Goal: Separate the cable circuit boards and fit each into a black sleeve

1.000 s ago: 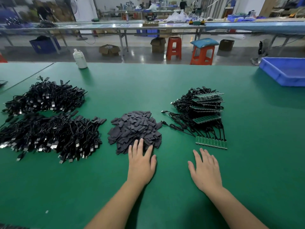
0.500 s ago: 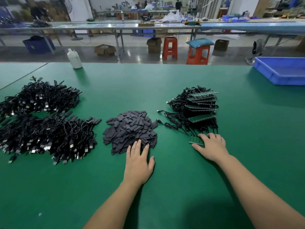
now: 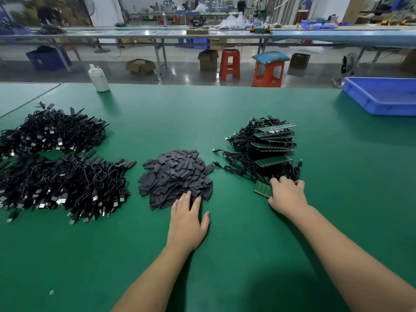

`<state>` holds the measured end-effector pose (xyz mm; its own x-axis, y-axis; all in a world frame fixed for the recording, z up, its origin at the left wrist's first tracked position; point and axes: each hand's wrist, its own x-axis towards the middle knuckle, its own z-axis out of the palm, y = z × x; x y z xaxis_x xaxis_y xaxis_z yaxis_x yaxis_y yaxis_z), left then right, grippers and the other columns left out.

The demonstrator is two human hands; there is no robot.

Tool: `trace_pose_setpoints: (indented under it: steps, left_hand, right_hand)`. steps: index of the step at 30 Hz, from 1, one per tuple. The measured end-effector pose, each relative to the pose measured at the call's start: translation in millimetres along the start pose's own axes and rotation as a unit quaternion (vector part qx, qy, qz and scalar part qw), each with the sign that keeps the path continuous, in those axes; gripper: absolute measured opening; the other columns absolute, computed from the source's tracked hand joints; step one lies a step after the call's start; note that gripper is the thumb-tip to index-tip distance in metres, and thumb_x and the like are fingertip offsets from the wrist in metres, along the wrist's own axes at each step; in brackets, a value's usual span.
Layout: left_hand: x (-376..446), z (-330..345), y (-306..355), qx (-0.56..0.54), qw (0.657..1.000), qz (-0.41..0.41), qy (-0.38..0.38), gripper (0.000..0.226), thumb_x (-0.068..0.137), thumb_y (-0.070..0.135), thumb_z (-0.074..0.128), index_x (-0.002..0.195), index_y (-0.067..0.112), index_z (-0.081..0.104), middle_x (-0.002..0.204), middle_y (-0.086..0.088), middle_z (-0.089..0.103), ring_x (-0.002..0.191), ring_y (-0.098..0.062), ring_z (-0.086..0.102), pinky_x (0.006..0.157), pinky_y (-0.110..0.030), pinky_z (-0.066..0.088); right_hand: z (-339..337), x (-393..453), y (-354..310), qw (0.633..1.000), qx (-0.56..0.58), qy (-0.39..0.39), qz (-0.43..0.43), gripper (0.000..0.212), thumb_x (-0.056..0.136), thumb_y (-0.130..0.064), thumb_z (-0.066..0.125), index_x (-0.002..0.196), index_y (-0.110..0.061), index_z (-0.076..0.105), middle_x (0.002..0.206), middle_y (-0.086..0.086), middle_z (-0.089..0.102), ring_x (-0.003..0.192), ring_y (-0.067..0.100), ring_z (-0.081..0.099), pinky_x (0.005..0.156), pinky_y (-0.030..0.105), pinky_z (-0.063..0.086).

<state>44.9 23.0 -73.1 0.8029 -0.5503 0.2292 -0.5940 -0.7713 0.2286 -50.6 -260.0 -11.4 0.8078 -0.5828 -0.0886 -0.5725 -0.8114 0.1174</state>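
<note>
Green circuit board strip [image 3: 263, 189], right of centre in the frame, lies at the near edge of the stack of board panels [image 3: 273, 146], and the right hand [image 3: 287, 194] rests over its right end, fingers curled onto the black cables behind it; I cannot tell whether it has actually pinched the strip or only covers it. From where I stand the strip looks thin, stiff and light, scored into small boards that should snap apart, so it seems best taken by its long edges, clear of the solder joints where each thin cable leaves, since those joints look like the fragile part. The cables are limp and tangled and would likely drag their neighbours along. The left hand [image 3: 188, 219] lies flat and spread, holding nothing, fingertips touching the near edge of the black sleeves [image 3: 174, 176] heaped at centre frame; these look soft, flat and feather-light, easy to scatter. At the left of the frame lie two big heaps of finished cables [image 3: 56, 174]. The bench [image 3: 225, 255] is covered in a smooth green mat, with a white bottle [image 3: 98, 78] at the upper left and a blue tray [image 3: 382, 95] at the upper right. Beyond are orange stools [image 3: 229, 64] and long worktables.
</note>
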Motion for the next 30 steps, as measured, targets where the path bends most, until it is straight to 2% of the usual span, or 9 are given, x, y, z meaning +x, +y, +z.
trace_pose_setpoints:
  steps: [5, 7, 11, 14, 18, 22, 25, 27, 30]
  left_hand:
    - [-0.3, 0.5, 0.1, -0.007, 1.0, -0.003, 0.0, 0.06, 0.094, 0.054, 0.039, 0.143, 0.02, 0.047, 0.154, -0.013, 0.035, 0.143, -0.029, 0.03, 0.119, -0.044, 0.024]
    - [-0.2, 0.7, 0.0, -0.014, 1.0, -0.004, 0.001, 0.06, 0.094, 0.054, 0.039, 0.143, 0.02, 0.047, 0.154, -0.013, 0.035, 0.143, -0.028, 0.029, 0.119, -0.043, 0.024]
    - [0.4, 1.0, -0.5, -0.014, 1.0, -0.006, -0.004, 0.06, 0.095, 0.055, 0.039, 0.144, 0.021, 0.046, 0.155, -0.012, 0.034, 0.144, -0.027, 0.028, 0.119, -0.043, 0.024]
    - [0.5, 1.2, -0.4, -0.012, 1.0, -0.006, -0.006, 0.061, 0.095, 0.055, 0.038, 0.144, 0.021, 0.045, 0.155, -0.011, 0.034, 0.144, -0.026, 0.028, 0.119, -0.042, 0.024]
    - [0.5, 1.4, -0.7, -0.009, 1.0, -0.005, -0.002, 0.06, 0.095, 0.055, 0.039, 0.143, 0.021, 0.046, 0.154, -0.011, 0.035, 0.143, -0.027, 0.029, 0.118, -0.042, 0.024]
    - [-0.2, 1.7, -0.6, -0.01, 1.0, -0.002, 0.002, 0.058, 0.095, 0.053, 0.042, 0.142, 0.019, 0.049, 0.153, -0.013, 0.038, 0.142, -0.028, 0.032, 0.117, -0.043, 0.027]
    - [-0.3, 1.9, -0.2, -0.013, 1.0, -0.001, 0.012, 0.057, 0.094, 0.05, 0.047, 0.141, 0.017, 0.051, 0.152, -0.015, 0.039, 0.141, -0.029, 0.033, 0.116, -0.043, 0.028]
    - [-0.4, 1.2, 0.5, -0.012, 1.0, 0.0, 0.014, 0.057, 0.094, 0.05, 0.047, 0.141, 0.017, 0.051, 0.152, -0.015, 0.039, 0.141, -0.029, 0.033, 0.116, -0.043, 0.028]
    - [-0.7, -0.1, 1.4, -0.015, 1.0, 0.003, 0.021, 0.056, 0.095, 0.05, 0.049, 0.14, 0.018, 0.052, 0.153, -0.015, 0.037, 0.142, -0.029, 0.032, 0.116, -0.043, 0.028]
  right_hand:
    - [6.9, -1.0, -6.7, 0.999, 0.041, -0.025, 0.009, 0.079, 0.089, -0.059, 0.049, 0.151, -0.022, 0.017, 0.13, 0.011, 0.049, 0.119, 0.03, 0.045, 0.099, 0.047, 0.031]
    - [7.9, -0.6, -6.2, 0.999, 0.027, -0.007, 0.015, 0.084, 0.083, -0.072, 0.053, 0.147, -0.028, 0.02, 0.125, 0.01, 0.052, 0.114, 0.029, 0.047, 0.095, 0.044, 0.034]
    - [-10.3, 7.0, -1.2, 0.996, 0.008, 0.072, 0.052, 0.055, 0.086, -0.048, 0.065, 0.13, -0.025, 0.042, 0.101, 0.003, 0.06, 0.097, 0.025, 0.055, 0.086, 0.041, 0.038]
    - [-24.3, 8.7, 6.1, 0.996, 0.01, 0.087, -0.009, 0.049, 0.092, -0.034, 0.06, 0.137, -0.023, 0.044, 0.111, 0.006, 0.059, 0.104, 0.026, 0.053, 0.09, 0.04, 0.044]
    - [-67.6, 5.7, 21.5, 0.984, 0.15, 0.031, -0.09, 0.048, 0.098, -0.026, 0.056, 0.144, -0.03, 0.044, 0.112, 0.001, 0.043, 0.093, 0.018, 0.053, 0.074, 0.034, 0.047]
    - [-117.6, -9.8, 40.3, 0.971, 0.183, 0.033, -0.148, 0.038, 0.095, -0.039, 0.063, 0.132, -0.033, 0.06, 0.118, 0.0, 0.065, 0.105, 0.021, 0.061, 0.087, 0.032, 0.048]
    - [-141.6, -27.7, 49.9, 0.957, 0.242, -0.031, -0.159, 0.017, 0.091, -0.04, 0.067, 0.107, -0.031, 0.066, 0.093, -0.007, 0.075, 0.08, 0.006, 0.07, 0.076, 0.029, 0.051]
    - [-149.1, -36.6, 52.1, 0.927, 0.318, -0.102, -0.172, 0.01, 0.093, -0.035, 0.066, 0.095, -0.026, 0.062, 0.083, -0.002, 0.077, 0.074, 0.012, 0.074, 0.074, 0.036, 0.057]
    - [-152.7, -46.8, 57.0, 0.877, 0.409, -0.201, -0.154, 0.032, 0.087, -0.04, 0.064, 0.093, -0.009, 0.062, 0.083, 0.006, 0.077, 0.076, 0.028, 0.075, 0.062, 0.038, 0.061]
